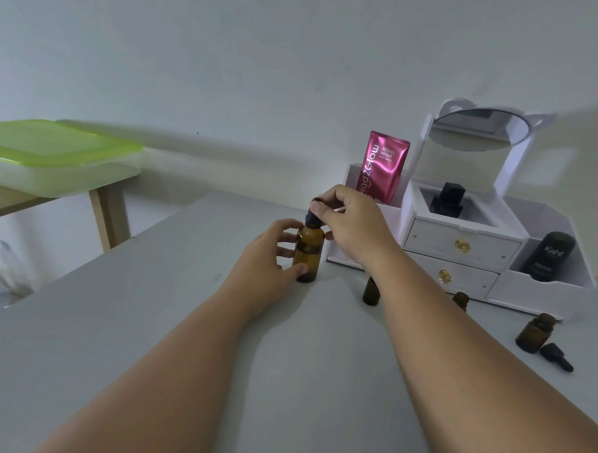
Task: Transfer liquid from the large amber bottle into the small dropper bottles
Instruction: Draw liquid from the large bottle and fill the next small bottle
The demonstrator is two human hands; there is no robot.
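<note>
Fingers [286, 238] of the left hand [269, 256] curl round the big bottle [309, 257]. They press the left of the glass, and the thumb lies low on the near side. The right hand [352, 221] reaches over from the right. Its thumb and forefinger are pinched together on the black cap [312, 217] at the bottle's neck, and the other fingers are bent behind. I cannot tell whether the cap is screwed down or already loose.

The big bottle is amber glass with a round shoulder. It stands upright on the grey table [149, 322], just in front of the left corner of a white organizer [461, 247]. Its liquid level cannot be read through the dark glass.

A small bottle [372, 292] of the same amber stands to the right, close against the right forearm. A second small bottle [461, 299] peeks out from behind that arm. A third small bottle [532, 334] stands farther right with its neck open, and a black dropper [557, 356] lies on the table just beside it.

The organizer has two drawers with gold knobs and a round mirror [480, 131] on top. It also holds a pink sachet [382, 168], a black square bottle [446, 200] and a dark tube [549, 257]. At far left, a box with a green lid [54, 143] sits on a wooden stand.
</note>
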